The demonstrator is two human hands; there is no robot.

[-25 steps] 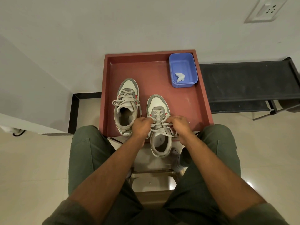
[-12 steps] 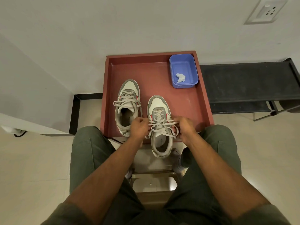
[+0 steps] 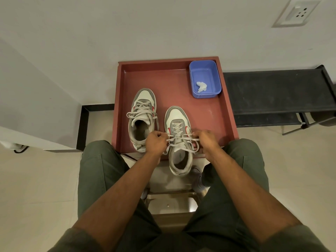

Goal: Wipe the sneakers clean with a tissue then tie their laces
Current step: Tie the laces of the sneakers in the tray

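Two grey-and-white sneakers stand on a red tray. The left sneaker has its laces lying loose across the tongue. The right sneaker hangs partly over the tray's near edge. My left hand pinches one lace end at the shoe's left side. My right hand pinches the other lace end at its right side. The laces stretch taut between both hands across the shoe. A crumpled white tissue lies inside a blue plastic tub in the tray's far right corner.
A black metal rack stands to the right of the tray, against the white wall. A steel stool frame shows between my knees. A dark sock or shoe lies on the floor under the tray's edge.
Both hands have moved apart, pulling the right sneaker's laces outward and tighter. The left sneaker and the tissue in the tub have stayed put.
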